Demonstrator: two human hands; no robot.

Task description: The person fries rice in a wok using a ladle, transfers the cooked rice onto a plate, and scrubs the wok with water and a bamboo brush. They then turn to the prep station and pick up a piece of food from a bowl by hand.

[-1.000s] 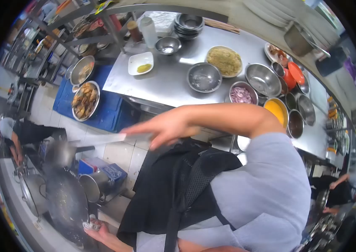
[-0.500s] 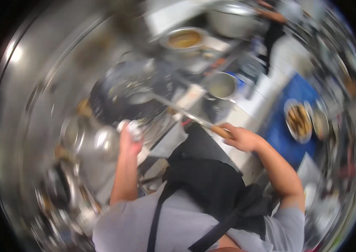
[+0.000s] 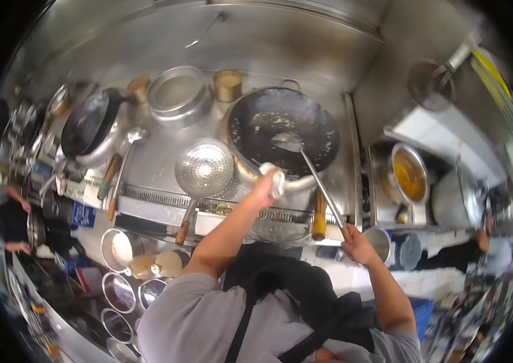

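A large dark wok [image 3: 268,118] sits on the steel stove, with wet bits of residue on its inner surface. At its near rim my left hand [image 3: 264,192] is closed around a white cloth [image 3: 277,183]. My right hand [image 3: 359,245], lower and to the right, grips the wooden handle of a long ladle [image 3: 323,189]. The ladle's bowl [image 3: 287,142] is inside the wok, near its middle. A perforated skimmer [image 3: 204,168] lies on the stove top left of my left hand. Beside the wok's near right edge is a wooden-handled tool [image 3: 319,218].
A lidded pot [image 3: 179,97] and a small tin [image 3: 227,86] stand left of the wok. Further left are a dark pan [image 3: 90,124] and another ladle [image 3: 129,151]. A bowl of orange liquid [image 3: 409,174] is at the right. Other people work at both far sides.
The view has swung from the prep table round to the stove. My right hand and the ladle have come over to the wok, and the ladle's bowl rests inside it.
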